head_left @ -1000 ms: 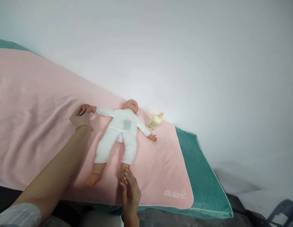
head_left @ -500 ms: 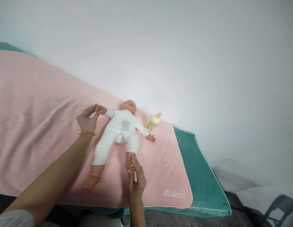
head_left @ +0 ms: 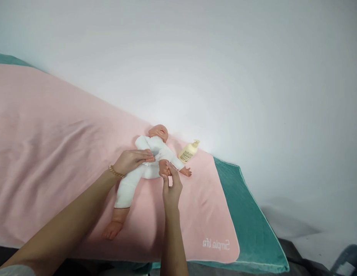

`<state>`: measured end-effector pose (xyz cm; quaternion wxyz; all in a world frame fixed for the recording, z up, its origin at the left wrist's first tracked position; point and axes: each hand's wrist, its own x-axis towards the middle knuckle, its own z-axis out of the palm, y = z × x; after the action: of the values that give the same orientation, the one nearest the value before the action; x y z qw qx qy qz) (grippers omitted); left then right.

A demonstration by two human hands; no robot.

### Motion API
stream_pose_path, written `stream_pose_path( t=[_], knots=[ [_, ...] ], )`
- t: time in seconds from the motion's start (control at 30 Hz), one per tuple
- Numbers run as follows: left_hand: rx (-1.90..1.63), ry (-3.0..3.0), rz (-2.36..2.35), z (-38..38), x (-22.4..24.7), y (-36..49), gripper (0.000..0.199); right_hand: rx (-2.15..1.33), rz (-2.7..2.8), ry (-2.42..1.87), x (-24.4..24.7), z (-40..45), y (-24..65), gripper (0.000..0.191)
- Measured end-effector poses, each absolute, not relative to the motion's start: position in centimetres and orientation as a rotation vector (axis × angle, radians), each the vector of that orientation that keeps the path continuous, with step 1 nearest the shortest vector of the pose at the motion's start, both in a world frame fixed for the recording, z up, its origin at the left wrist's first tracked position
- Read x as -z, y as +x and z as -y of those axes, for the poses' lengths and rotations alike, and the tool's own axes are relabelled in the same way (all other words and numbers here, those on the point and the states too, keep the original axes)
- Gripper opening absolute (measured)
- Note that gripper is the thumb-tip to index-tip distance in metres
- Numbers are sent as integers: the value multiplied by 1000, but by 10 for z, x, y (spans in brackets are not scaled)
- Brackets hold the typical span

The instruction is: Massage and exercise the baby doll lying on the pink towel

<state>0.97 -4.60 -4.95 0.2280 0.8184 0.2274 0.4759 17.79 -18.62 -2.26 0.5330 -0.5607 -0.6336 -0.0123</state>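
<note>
A baby doll (head_left: 127, 188) with a white cloth body lies on its back on a pink blanket (head_left: 195, 214). My left hand (head_left: 131, 161), a gold bracelet at its wrist, is closed on the doll's hand and holds it over the belly. Between the thumb and fingers of my right hand (head_left: 172, 188) is the doll's foot (head_left: 164, 167), with that leg bent up toward the belly. The doll's other leg lies straight, and its other arm stretches out toward a pale yellow pump bottle (head_left: 189, 151).
Under the blanket is a green cover (head_left: 238, 199), showing at the right and far left. A white wall (head_left: 253, 96) rises directly behind. Part of a dark chair (head_left: 349, 258) shows at the lower right.
My left hand has brought the doll's arm inward, from out at its side to across the belly. My right hand has pushed the doll's foot upward, bending that leg.
</note>
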Motion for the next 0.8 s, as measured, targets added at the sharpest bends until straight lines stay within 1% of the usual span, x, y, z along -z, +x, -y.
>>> stream_pose_path(
  t=[0.1, 0.17, 0.27, 0.37, 0.43, 0.5, 0.63, 0.7, 0.8],
  knots=[
    [-1297, 2232, -633, 47, 48, 11, 31, 58, 1522, -1297, 27, 186, 176, 34],
    [-1336, 2113, -670, 49, 47, 12, 29, 71, 1530, -1284, 29, 191, 175, 34],
    [-1464, 1752, -773, 53, 43, 12, 23, 66, 1539, -1295, 32, 205, 173, 35],
    [-1610, 1368, -893, 52, 40, 10, 28, 92, 1579, -1296, 34, 225, 171, 36],
    [-1731, 1170, -875, 47, 40, 7, 33, 116, 1619, -1312, 36, 240, 170, 37],
    [-1840, 975, -852, 38, 42, 2, 32, 129, 1665, -1343, 38, 255, 170, 39],
    [-1927, 556, -1066, 18, 53, -11, 30, 136, 1768, -1347, 47, 282, 167, 44],
    [-1910, 430, -1112, 11, 60, -17, 25, 116, 1804, -1335, 55, 293, 165, 43],
    [-1853, 315, -1109, 4, 66, -22, 8, 77, 1827, -1344, 68, 305, 164, 39]
  ],
)
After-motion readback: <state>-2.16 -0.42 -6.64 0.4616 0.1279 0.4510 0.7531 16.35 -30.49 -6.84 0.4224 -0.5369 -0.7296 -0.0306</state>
